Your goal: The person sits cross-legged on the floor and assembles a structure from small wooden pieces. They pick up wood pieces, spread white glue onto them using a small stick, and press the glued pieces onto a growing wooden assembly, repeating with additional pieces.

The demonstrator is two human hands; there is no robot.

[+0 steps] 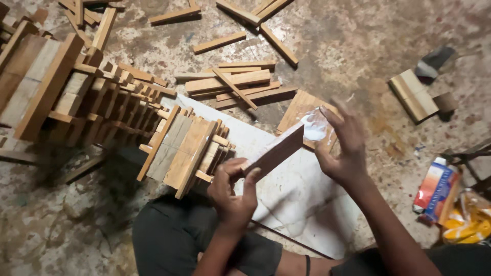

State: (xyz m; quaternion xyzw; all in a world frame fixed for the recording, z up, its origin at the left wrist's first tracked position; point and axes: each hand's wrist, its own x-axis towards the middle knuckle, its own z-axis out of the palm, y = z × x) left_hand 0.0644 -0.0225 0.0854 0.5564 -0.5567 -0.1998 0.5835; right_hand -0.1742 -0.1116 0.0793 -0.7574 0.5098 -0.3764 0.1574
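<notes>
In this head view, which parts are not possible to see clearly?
- Right hand: blurred fingers; whether they touch the white smear is unclear.
- Brown wooden strip: near end covered by the left hand.
- Stacked wooden frames: cut by the left edge.
- Orange packet: cut by the right edge.

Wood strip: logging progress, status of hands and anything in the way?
Left hand grips wood strip. Right hand open at its white-smeared far end. Stacked wooden frames close on the left.

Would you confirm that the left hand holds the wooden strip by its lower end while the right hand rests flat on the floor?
Not quite. The left hand does hold the wooden strip by its lower end, but the right hand is raised at the strip's upper end, not flat on the floor. The head view shows it.
</notes>
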